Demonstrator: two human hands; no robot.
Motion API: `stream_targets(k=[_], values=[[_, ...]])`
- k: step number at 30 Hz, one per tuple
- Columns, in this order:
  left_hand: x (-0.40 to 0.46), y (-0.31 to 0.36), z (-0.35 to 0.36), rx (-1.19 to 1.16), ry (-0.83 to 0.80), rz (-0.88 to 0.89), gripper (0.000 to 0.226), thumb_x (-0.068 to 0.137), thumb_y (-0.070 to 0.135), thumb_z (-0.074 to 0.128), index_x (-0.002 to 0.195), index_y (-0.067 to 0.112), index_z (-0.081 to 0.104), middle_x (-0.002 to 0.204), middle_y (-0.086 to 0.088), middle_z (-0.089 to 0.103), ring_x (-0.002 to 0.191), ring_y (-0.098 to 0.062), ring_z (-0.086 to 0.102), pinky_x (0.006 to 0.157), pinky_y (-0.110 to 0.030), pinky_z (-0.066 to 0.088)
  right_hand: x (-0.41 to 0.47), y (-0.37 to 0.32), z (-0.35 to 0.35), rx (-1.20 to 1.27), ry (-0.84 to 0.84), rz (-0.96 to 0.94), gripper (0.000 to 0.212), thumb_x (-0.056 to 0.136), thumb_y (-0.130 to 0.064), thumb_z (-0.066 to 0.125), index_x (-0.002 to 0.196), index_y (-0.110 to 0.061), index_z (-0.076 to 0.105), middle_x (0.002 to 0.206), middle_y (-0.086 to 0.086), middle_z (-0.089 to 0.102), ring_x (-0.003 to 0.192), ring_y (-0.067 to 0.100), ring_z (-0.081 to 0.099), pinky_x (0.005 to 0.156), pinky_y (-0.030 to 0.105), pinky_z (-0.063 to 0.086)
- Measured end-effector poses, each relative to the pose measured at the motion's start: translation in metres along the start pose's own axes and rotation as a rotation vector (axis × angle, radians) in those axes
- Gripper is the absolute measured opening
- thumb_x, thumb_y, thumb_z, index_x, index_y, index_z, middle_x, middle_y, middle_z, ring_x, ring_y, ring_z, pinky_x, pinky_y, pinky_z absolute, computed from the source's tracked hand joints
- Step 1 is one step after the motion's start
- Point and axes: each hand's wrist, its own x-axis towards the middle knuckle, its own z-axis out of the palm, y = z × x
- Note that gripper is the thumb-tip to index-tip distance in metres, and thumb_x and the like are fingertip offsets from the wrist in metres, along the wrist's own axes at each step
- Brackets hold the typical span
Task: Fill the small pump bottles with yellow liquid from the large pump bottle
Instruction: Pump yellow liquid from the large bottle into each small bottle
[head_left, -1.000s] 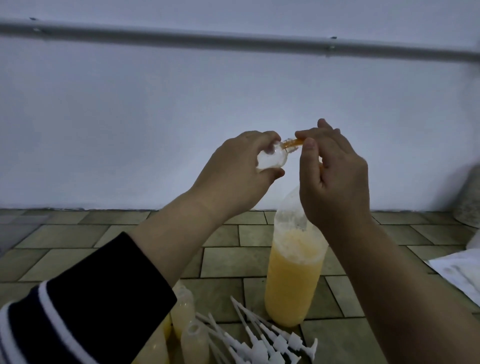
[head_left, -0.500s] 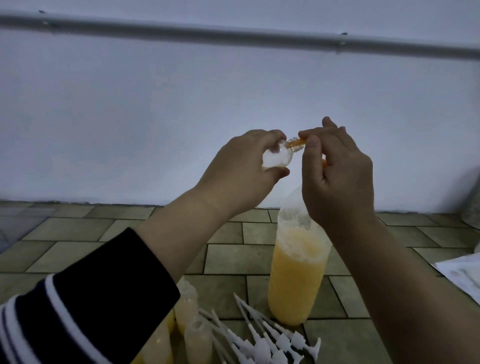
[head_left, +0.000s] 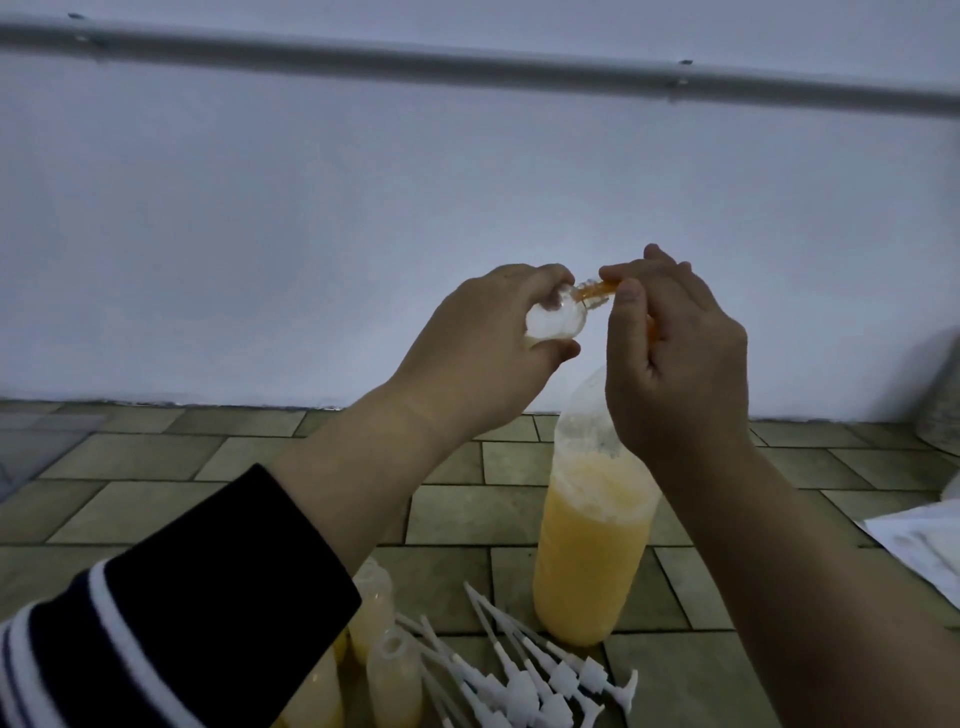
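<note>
While our left hand (head_left: 483, 343) grips a small bottle (head_left: 192, 325) tilted on its side, our right hand (head_left: 675, 358) pinches the orange nozzle (head_left: 753, 292) at its neck, likely so liquid runs straight in. Below stands the large bottle (head_left: 592, 545) of yellow liquid on the tiled floor (head_left: 156, 467), near the wall. Filled small bottles (head_left: 371, 608) and white pump tops (head_left: 530, 680) crowd the near edge, leaving open floor toward the left.
</note>
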Motion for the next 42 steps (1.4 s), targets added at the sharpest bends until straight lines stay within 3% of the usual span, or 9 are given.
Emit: stream_targets(k=[2,8,15,18,22,29,32,37,42], values=[[0.001,0.003,-0.003,-0.028,0.027,0.002,0.039,0.082,0.029,0.068,0.120,0.026,0.056,0.111,0.010,0.059,0.091,-0.012,0.053,0.080,-0.023,0.043,0.005,-0.002,-0.005,0.019,0.009,-0.004,0.046,0.094,-0.030,0.028,0.105,-0.008,0.066,0.107,0.004,0.067,0.123,0.019,0.051,0.097,0.006,0.025],[-0.001,0.004,0.005,-0.020,0.055,0.030,0.038,0.083,0.026,0.067,0.120,0.023,0.056,0.113,0.009,0.059,0.091,-0.010,0.052,0.076,-0.017,0.040,-0.003,0.002,0.003,0.026,0.125,-0.022,0.037,0.093,-0.019,0.033,0.107,-0.002,0.064,0.107,0.009,0.065,0.117,0.025,0.054,0.098,0.037,0.042],[-0.014,-0.007,0.020,0.047,-0.075,0.010,0.045,0.083,0.027,0.068,0.126,0.024,0.054,0.119,0.008,0.059,0.105,-0.012,0.054,0.092,-0.029,0.045,-0.007,0.006,0.008,-0.009,0.040,0.002,0.044,0.094,-0.029,0.029,0.110,-0.005,0.063,0.112,0.009,0.064,0.125,0.023,0.049,0.104,0.023,0.031],[-0.013,-0.015,0.013,-0.151,0.006,-0.173,0.036,0.084,0.027,0.067,0.118,0.024,0.056,0.109,0.012,0.058,0.098,-0.009,0.055,0.084,-0.021,0.045,0.005,0.009,-0.001,-0.025,0.052,-0.012,0.043,0.095,-0.030,0.029,0.106,-0.007,0.064,0.112,0.009,0.066,0.126,0.024,0.049,0.107,0.032,0.033],[-0.015,-0.031,0.003,-0.287,0.016,-0.300,0.036,0.081,0.028,0.070,0.114,0.028,0.057,0.100,0.020,0.060,0.093,-0.001,0.057,0.074,-0.010,0.041,0.014,0.010,-0.004,-0.051,0.009,-0.044,0.043,0.097,-0.031,0.029,0.106,-0.010,0.065,0.113,0.005,0.066,0.126,0.021,0.049,0.105,0.023,0.028],[-0.015,-0.027,0.004,-0.604,-0.037,-0.408,0.041,0.078,0.028,0.073,0.116,0.026,0.058,0.109,0.008,0.065,0.097,-0.008,0.063,0.086,-0.029,0.051,0.018,-0.001,-0.009,0.063,-0.056,0.017,0.041,0.098,-0.030,0.032,0.109,-0.011,0.065,0.111,-0.006,0.060,0.126,0.017,0.047,0.103,0.024,0.035],[-0.015,-0.027,0.004,-0.689,-0.037,-0.412,0.041,0.077,0.024,0.074,0.115,0.025,0.058,0.113,0.004,0.064,0.099,-0.011,0.064,0.084,-0.025,0.050,0.019,-0.003,-0.017,0.116,-0.084,0.079,0.037,0.097,-0.034,0.034,0.124,-0.022,0.056,0.125,-0.010,0.052,0.118,0.005,0.046,0.094,0.016,0.036],[-0.021,-0.034,-0.004,-0.813,-0.010,-0.429,0.045,0.076,0.015,0.075,0.118,0.014,0.060,0.112,-0.003,0.067,0.097,-0.011,0.064,0.092,-0.032,0.050,-0.012,0.007,-0.030,0.327,0.010,0.374,0.041,0.094,-0.039,0.049,0.134,-0.034,0.042,0.139,-0.013,0.044,0.127,-0.001,0.040,0.104,0.029,0.037],[-0.048,-0.042,-0.020,-0.800,0.055,-0.461,0.052,0.070,0.014,0.075,0.120,0.015,0.059,0.110,0.003,0.069,0.097,-0.011,0.066,0.090,-0.035,0.051,-0.081,0.016,-0.026,0.434,-0.129,0.601,0.069,0.076,-0.056,0.056,0.138,-0.033,0.034,0.142,-0.011,0.041,0.128,0.005,0.041,0.099,0.037,0.043]])
